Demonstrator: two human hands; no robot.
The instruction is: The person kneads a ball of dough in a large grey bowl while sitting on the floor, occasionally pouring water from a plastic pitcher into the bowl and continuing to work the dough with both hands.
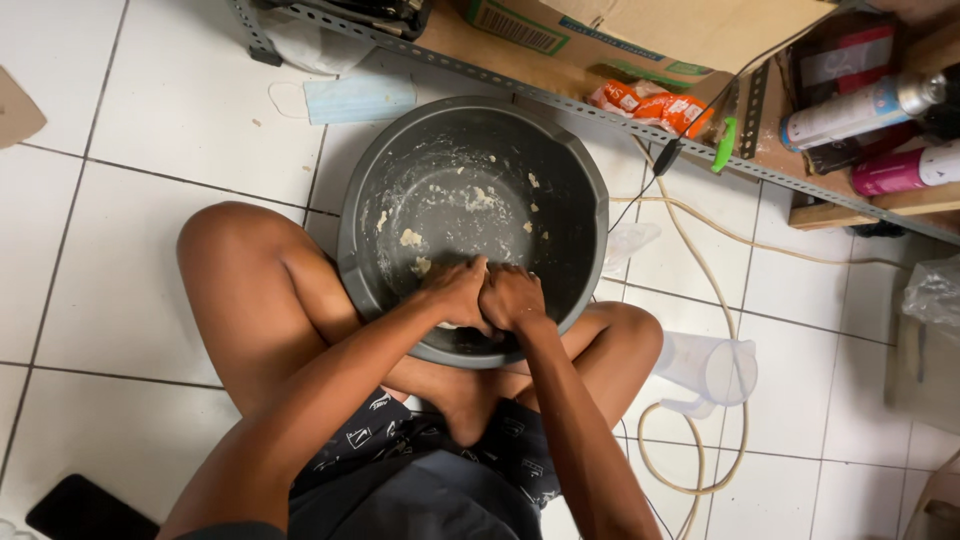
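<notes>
Fingers (470, 285) clenched, both hands in basin (590, 190)

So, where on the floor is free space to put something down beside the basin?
Bare white tiles lie left of the dark basin, between the face mask and the raised knee. The right side is crowded: a clear jug and cables. Left hand and right hand press together inside the basin.

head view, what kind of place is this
Probably a home storeroom or utility corner: a white tiled floor, a slotted metal shelf rack with spray cans and a cardboard box, and a dark basin set on the floor.
</notes>
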